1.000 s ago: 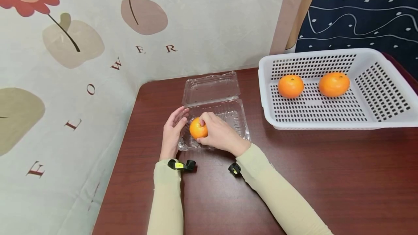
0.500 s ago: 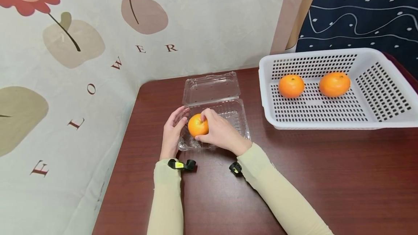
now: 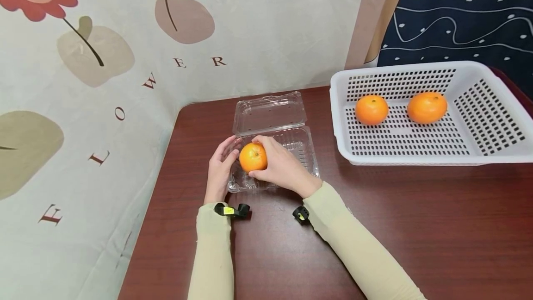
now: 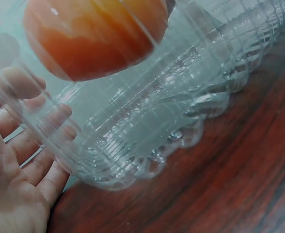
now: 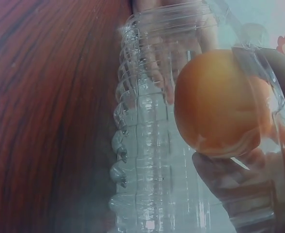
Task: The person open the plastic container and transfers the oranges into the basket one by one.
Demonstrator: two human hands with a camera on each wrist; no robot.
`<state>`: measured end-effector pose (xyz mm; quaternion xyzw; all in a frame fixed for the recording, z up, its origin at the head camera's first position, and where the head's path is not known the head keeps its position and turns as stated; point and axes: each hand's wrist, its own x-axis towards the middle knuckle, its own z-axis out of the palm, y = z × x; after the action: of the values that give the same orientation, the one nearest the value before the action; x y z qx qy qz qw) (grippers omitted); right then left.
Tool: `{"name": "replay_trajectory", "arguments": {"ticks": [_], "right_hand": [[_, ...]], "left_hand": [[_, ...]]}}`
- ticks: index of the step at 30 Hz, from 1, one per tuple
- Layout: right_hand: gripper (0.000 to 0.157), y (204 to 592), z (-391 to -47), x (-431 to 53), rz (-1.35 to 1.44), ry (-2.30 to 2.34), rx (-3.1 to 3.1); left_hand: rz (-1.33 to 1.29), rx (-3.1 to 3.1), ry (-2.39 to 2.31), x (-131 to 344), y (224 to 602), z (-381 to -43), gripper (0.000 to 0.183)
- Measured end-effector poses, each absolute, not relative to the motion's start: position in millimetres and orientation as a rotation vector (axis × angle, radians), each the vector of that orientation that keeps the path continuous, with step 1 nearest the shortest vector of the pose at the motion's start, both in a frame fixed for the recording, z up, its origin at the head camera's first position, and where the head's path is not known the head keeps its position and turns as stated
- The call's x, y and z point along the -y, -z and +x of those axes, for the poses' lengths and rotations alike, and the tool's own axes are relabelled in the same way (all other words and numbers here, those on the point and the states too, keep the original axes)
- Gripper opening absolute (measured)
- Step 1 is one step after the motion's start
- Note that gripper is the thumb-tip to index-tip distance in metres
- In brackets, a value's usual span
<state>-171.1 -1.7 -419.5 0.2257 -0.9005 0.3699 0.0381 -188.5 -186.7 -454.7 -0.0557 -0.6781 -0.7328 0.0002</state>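
Note:
An orange (image 3: 252, 157) is gripped between the thumb and fingers of my right hand (image 3: 281, 165), over the left half of a clear plastic clamshell box (image 3: 297, 152). In the left wrist view the orange (image 4: 99, 39) shows above the box floor, apart from it. My left hand (image 3: 218, 170) is at the box's left side, its fingers loosely extended against the outside of the wall. Through the clear wall in the right wrist view, the right thumb and the orange (image 5: 220, 102) show.
The box's lid (image 3: 269, 114) lies folded back toward the wall cloth. To the right stands a white perforated basket (image 3: 399, 159) with two oranges in it, one on the left (image 3: 371, 110) and one on the right (image 3: 427, 108). Everything stands on a dark red wooden table (image 3: 374, 226).
The orange in my right hand has risen slightly and turned, so its stem end now faces up and right. My right fingers have shifted behind it. The left hand has stayed put.

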Motion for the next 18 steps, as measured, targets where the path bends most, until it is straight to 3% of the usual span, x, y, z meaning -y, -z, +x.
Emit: {"name": "replay_trajectory", "arguments": {"ticks": [18], "right_hand": [[0.07, 417.2, -172.8, -1.6, 0.685, -1.157, 2.759]], "left_hand": [[-0.192, 2.092, 2.322, 185.6, 457.1, -189.6, 0.043]]}}
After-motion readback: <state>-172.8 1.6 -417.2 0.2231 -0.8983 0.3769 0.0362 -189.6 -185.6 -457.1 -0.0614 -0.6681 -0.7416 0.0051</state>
